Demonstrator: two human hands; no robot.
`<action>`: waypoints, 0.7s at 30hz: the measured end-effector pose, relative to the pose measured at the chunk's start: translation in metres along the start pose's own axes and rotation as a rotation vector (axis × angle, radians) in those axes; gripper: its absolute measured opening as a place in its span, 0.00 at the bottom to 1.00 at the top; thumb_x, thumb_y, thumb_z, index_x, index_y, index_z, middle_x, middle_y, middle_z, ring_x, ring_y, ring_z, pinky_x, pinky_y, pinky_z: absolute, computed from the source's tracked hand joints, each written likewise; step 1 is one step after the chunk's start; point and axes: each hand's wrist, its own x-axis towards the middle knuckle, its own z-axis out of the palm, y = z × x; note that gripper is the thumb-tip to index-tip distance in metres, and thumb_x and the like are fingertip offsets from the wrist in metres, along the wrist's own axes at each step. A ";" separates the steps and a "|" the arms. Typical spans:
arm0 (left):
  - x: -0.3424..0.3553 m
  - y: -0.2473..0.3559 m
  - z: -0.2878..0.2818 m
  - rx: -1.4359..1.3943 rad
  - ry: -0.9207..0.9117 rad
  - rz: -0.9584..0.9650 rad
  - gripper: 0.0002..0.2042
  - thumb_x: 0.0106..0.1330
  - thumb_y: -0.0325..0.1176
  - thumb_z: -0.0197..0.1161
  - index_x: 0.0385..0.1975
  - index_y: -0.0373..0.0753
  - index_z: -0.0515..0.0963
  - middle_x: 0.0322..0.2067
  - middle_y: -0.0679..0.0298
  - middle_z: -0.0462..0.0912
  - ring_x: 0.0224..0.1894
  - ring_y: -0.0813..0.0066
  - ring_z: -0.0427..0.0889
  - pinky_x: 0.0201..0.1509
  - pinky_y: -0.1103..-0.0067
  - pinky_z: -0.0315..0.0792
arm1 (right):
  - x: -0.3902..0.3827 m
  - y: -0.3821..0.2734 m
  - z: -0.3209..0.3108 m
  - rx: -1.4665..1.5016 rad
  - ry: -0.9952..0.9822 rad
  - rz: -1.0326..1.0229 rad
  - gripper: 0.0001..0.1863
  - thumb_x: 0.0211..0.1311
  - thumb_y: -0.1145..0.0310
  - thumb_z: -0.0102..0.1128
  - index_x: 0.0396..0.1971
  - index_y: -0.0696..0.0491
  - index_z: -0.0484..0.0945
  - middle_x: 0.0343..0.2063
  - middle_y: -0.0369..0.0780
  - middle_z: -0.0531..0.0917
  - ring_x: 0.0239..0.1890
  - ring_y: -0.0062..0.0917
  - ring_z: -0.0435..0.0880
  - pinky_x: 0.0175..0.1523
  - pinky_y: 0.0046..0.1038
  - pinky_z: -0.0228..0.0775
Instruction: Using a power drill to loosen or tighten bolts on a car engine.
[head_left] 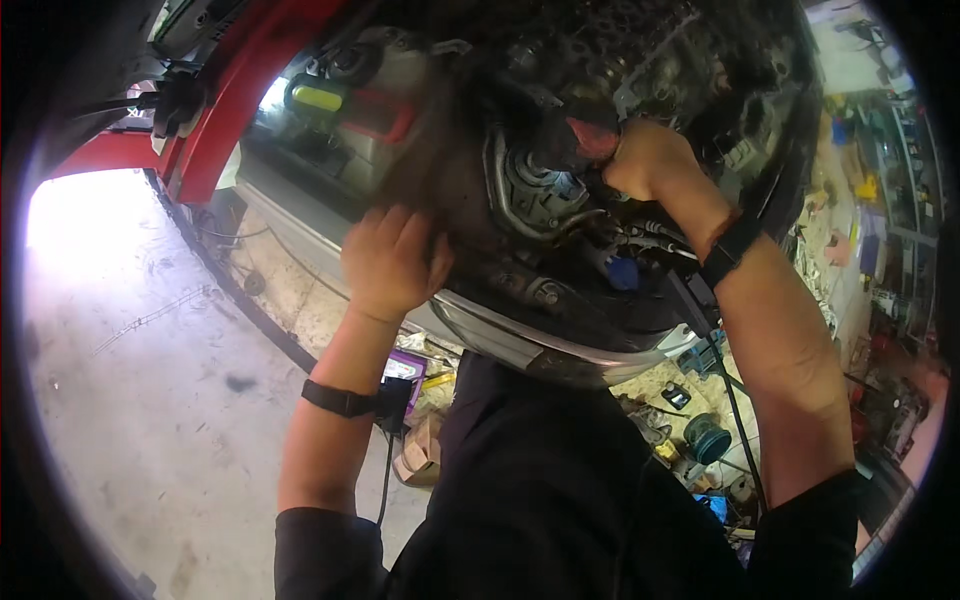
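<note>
My right hand (655, 165) reaches into the engine bay with its fingers curled and closed around a dark and red piece (592, 140). What kind of thing it is cannot be made out, and part of it is hidden by the fingers. Just below sits a round grey metal housing (545, 195) with a bent metal pipe (497, 175) curving around its left side. My left hand (390, 262) rests on the front edge of the car, fingers lying over it and thumb apart, holding nothing. A blue cap-like part (622, 272) lies among hoses below my right wrist.
A yellow and dark object (317, 97) and a red-framed one (385, 118) lie on the car's left front. The silver bumper (490, 335) runs before my body. On the floor stand a cardboard box (420, 452) and a dark green bucket (707, 438). Cluttered shelves (905, 190) line the right.
</note>
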 end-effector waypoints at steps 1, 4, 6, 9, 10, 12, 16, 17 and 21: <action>-0.001 -0.001 0.000 0.004 -0.003 -0.001 0.09 0.49 0.39 0.66 0.29 0.47 0.80 0.26 0.63 0.75 0.28 0.59 0.75 0.28 0.66 0.69 | -0.002 -0.003 0.000 0.004 -0.001 0.015 0.20 0.52 0.64 0.59 0.45 0.55 0.85 0.48 0.47 0.85 0.53 0.42 0.83 0.55 0.38 0.77; -0.001 -0.001 0.001 0.001 -0.013 0.005 0.09 0.50 0.38 0.66 0.30 0.47 0.80 0.27 0.63 0.76 0.28 0.59 0.76 0.29 0.67 0.69 | 0.005 -0.004 -0.002 -0.045 -0.032 0.020 0.20 0.51 0.66 0.59 0.46 0.54 0.85 0.48 0.47 0.85 0.53 0.42 0.83 0.54 0.38 0.77; 0.001 -0.001 0.000 -0.001 -0.025 0.015 0.09 0.50 0.39 0.65 0.31 0.46 0.80 0.27 0.62 0.76 0.29 0.58 0.76 0.29 0.67 0.69 | 0.010 0.000 -0.002 -0.063 -0.017 -0.003 0.20 0.51 0.66 0.59 0.45 0.55 0.85 0.48 0.48 0.85 0.53 0.42 0.84 0.55 0.39 0.77; -0.002 0.000 0.003 -0.018 -0.005 0.030 0.10 0.50 0.39 0.64 0.32 0.45 0.80 0.28 0.62 0.77 0.29 0.57 0.75 0.30 0.66 0.69 | 0.014 0.005 0.000 -0.053 -0.029 -0.008 0.20 0.50 0.64 0.61 0.44 0.55 0.85 0.46 0.49 0.85 0.52 0.43 0.84 0.54 0.40 0.77; -0.002 -0.001 0.002 -0.015 -0.002 0.032 0.10 0.50 0.39 0.64 0.32 0.45 0.80 0.28 0.62 0.77 0.29 0.57 0.75 0.30 0.66 0.69 | 0.015 0.007 0.002 -0.044 -0.040 -0.005 0.20 0.50 0.62 0.61 0.43 0.55 0.85 0.46 0.49 0.85 0.51 0.43 0.84 0.54 0.40 0.77; 0.000 -0.002 -0.001 -0.008 0.009 0.041 0.11 0.50 0.39 0.64 0.32 0.44 0.80 0.28 0.62 0.77 0.29 0.57 0.75 0.31 0.65 0.69 | 0.006 0.016 0.005 0.027 -0.007 -0.044 0.21 0.49 0.61 0.63 0.42 0.56 0.85 0.45 0.50 0.85 0.50 0.45 0.84 0.54 0.39 0.77; -0.002 0.000 0.000 0.000 -0.027 0.013 0.11 0.51 0.39 0.63 0.32 0.44 0.80 0.28 0.61 0.76 0.30 0.55 0.75 0.31 0.63 0.69 | -0.018 0.024 -0.010 0.087 -0.045 -0.036 0.24 0.47 0.58 0.66 0.42 0.58 0.85 0.45 0.52 0.85 0.50 0.46 0.84 0.53 0.39 0.77; -0.003 -0.001 0.000 -0.023 -0.028 0.015 0.11 0.51 0.39 0.63 0.32 0.44 0.79 0.28 0.61 0.76 0.30 0.55 0.75 0.31 0.63 0.69 | -0.027 0.028 -0.011 0.128 -0.024 -0.041 0.25 0.46 0.57 0.66 0.43 0.58 0.84 0.45 0.52 0.85 0.50 0.47 0.84 0.53 0.39 0.77; 0.001 0.000 -0.001 0.019 -0.078 0.004 0.10 0.52 0.39 0.63 0.31 0.43 0.79 0.28 0.59 0.76 0.30 0.53 0.76 0.32 0.62 0.70 | -0.056 0.068 0.009 0.242 0.172 -0.059 0.30 0.47 0.51 0.68 0.46 0.59 0.82 0.46 0.54 0.83 0.50 0.49 0.82 0.54 0.39 0.76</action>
